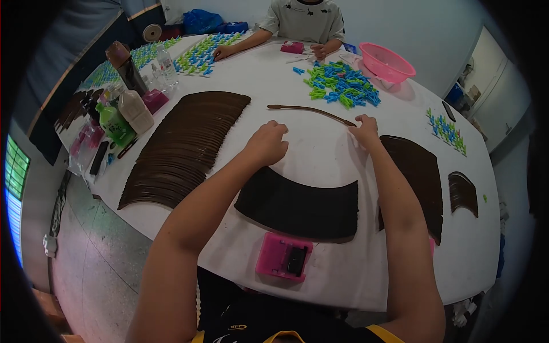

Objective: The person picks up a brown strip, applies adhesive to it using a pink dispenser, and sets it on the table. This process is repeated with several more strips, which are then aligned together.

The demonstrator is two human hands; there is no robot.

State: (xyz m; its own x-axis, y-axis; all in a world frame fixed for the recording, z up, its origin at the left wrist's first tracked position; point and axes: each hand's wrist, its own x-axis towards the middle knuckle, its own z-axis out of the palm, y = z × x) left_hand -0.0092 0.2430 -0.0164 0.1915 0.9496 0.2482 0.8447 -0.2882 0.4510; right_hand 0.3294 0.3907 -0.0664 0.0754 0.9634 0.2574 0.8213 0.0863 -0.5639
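Observation:
A thin, curved brown strip point(314, 110) lies across the white table in front of me. My right hand point(366, 131) pinches its right end between thumb and fingers. Short of the strip's left end, my left hand point(267, 143) hovers with fingers loosely bent and apart, and nothing shows in it. Below my hands is a curved black stack or pad point(297, 206). Long rows of similar brown strips point(180, 148) lie left of my left arm. Another brown stack point(412, 183) sits beside my right forearm, partly covered by it.
A pink tape-dispenser-like holder point(274, 257) stands at the near edge. Blue and green clips point(343, 86) are heaped ahead, by a pink basin point(388, 62). Bottles point(134, 111) stand left. A small brown stack point(463, 193) lies far right. A person point(306, 26) sits opposite.

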